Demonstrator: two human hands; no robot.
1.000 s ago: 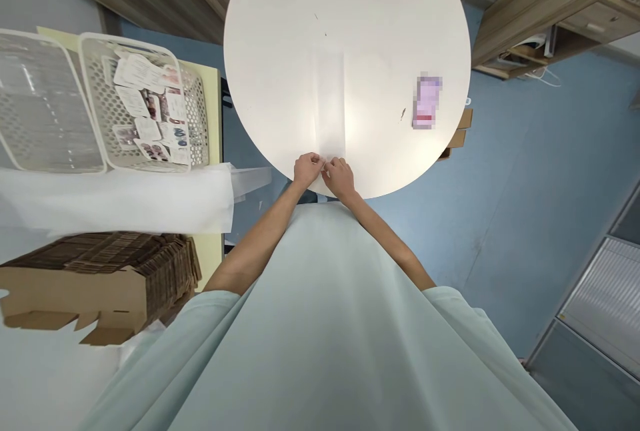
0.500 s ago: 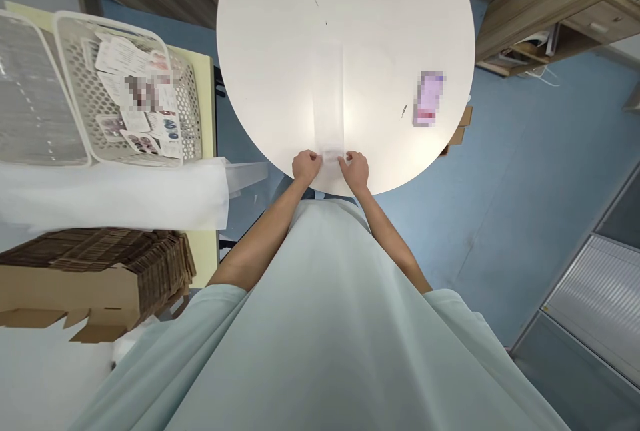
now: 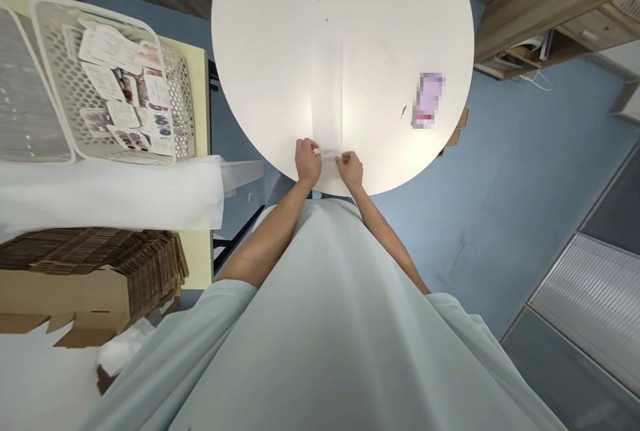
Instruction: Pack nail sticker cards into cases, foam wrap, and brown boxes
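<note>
A long, translucent whitish strip of thin wrapping sheet (image 3: 327,94) lies flat on the round white table (image 3: 265,37), running away from me. Its near end looks folded or rolled over, with something pale and small in it that I cannot make out. My left hand (image 3: 308,163) is at the left edge of that near end, fingers curled and closed on it. At the right edge, my right hand (image 3: 351,169) pinches the same end between thumb and fingers. Both wrists rest near the table's front rim.
Right of the strip lies a blurred pinkish-purple phone-like object (image 3: 428,101). On a side table at left stand a white perforated basket (image 3: 167,77) of small packets, a white wrapping roll (image 3: 110,194) and stacked flat cardboard boxes (image 3: 100,284). Wooden cabinets (image 3: 550,11) line the right.
My left hand has shifted slightly forward and turned, its fingers higher along the strip's edge. The right hand has moved slightly left. The view has shifted a little.
</note>
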